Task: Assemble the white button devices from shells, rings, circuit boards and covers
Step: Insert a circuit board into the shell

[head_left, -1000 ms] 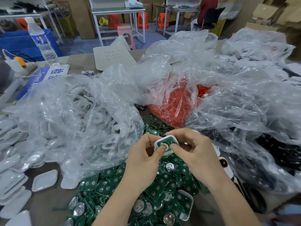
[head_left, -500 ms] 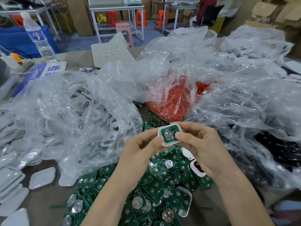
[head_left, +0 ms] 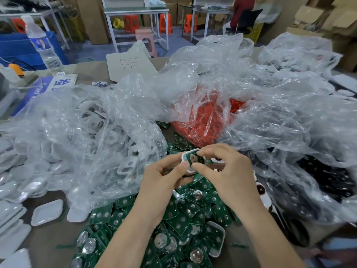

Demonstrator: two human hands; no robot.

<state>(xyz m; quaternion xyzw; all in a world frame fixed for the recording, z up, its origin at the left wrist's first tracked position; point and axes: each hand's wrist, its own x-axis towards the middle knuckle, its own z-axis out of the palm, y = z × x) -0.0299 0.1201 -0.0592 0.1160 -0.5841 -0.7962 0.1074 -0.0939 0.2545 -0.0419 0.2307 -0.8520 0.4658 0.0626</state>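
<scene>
Head view showed me the left hand [head_left: 164,176] and right hand [head_left: 222,171] pinching the small white plastic shell [head_left: 190,151], green board [head_left: 188,159] inside, above the near pile of green boards [head_left: 173,219]. It looked light and stiff; I'd grip its edges.

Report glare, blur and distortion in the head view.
Head view: soft, even indoor light; white glare streaks on the clear plastic bags; the white shell with its green board is fairly sharp; the lower right corner is smeared; wide-angle bending tilts the water bottle.
</scene>
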